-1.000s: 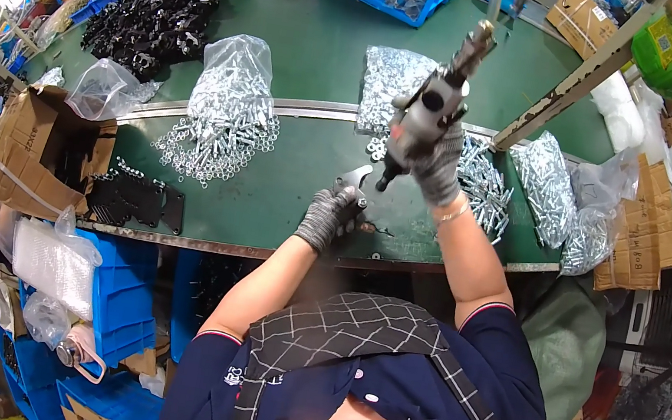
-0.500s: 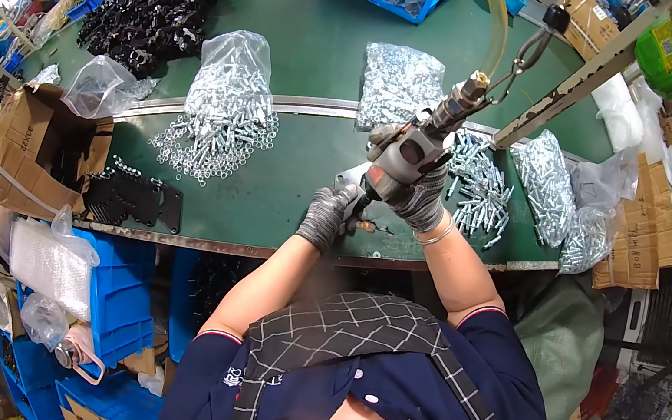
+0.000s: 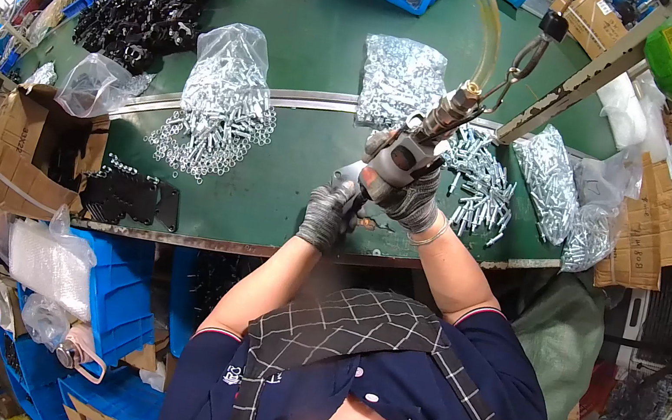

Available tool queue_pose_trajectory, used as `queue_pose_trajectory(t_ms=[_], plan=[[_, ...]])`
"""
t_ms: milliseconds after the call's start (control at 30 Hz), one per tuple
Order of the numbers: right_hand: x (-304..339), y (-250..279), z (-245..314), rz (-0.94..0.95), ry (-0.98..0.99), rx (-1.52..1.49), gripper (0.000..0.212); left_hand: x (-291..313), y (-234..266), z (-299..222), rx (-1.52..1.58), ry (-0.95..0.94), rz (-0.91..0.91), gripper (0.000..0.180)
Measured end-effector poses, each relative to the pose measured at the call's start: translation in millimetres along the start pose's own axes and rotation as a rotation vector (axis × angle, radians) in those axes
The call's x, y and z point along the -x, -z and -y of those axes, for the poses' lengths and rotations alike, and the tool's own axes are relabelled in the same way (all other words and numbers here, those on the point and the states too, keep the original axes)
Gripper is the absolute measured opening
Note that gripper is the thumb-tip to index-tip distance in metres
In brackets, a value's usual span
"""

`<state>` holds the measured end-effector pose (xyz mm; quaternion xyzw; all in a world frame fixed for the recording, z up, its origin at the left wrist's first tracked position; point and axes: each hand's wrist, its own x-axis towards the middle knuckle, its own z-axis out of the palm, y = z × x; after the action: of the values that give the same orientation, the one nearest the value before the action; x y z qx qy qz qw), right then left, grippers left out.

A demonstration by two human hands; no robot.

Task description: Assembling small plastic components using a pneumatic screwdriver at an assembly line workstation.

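My gloved right hand (image 3: 417, 205) is wrapped round a pneumatic tool (image 3: 401, 159), which tilts with its hose end up and to the right. The tool's lower end meets my gloved left hand (image 3: 324, 219). The left fingers are closed on a small flat silvery metal part (image 3: 352, 171), mostly hidden by the fingers and the tool. Both hands are over the near strip of the green bench (image 3: 264, 221). Just right of the tool lies a loose pile of silvery pins (image 3: 481, 185). A bag of similar hardware (image 3: 402, 80) lies behind it.
A clear hose (image 3: 488, 36) and a hanging cable (image 3: 522, 59) run up from the tool, near a slanted metal post (image 3: 585, 82). Left are a spilled bag of pins and rings (image 3: 219, 112), black plates (image 3: 131, 200) and a carton (image 3: 31, 162). Bagged pins (image 3: 547, 182) lie right.
The tool and my right hand have shifted slightly left and down toward my left hand. The whole view has moved a little. Both hands keep their hold.
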<state>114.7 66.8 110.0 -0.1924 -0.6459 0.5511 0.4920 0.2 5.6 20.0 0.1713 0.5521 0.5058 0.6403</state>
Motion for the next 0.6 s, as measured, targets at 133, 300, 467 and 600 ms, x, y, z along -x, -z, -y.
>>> queue_pose_trajectory(t_ms=[133, 300, 467, 600], plan=[[-1, -12, 10, -0.003, -0.075, -0.249, 0.039, 1, 5, 7, -0.058, -0.044, 0.012, 0.024], [1, 25, 3, 0.155, -0.173, -0.584, 0.042, 24, 36, -5, 0.075, -0.039, -0.029, 0.028], [-13, 44, 8, -0.172, -0.013, 0.027, 0.046, 116, 148, -68, -0.462, -0.091, 0.192, 0.036], [-24, 49, -8, -0.345, 0.068, -0.076, 0.046, 119, 231, -63, -1.006, -0.3, -0.653, 0.054]])
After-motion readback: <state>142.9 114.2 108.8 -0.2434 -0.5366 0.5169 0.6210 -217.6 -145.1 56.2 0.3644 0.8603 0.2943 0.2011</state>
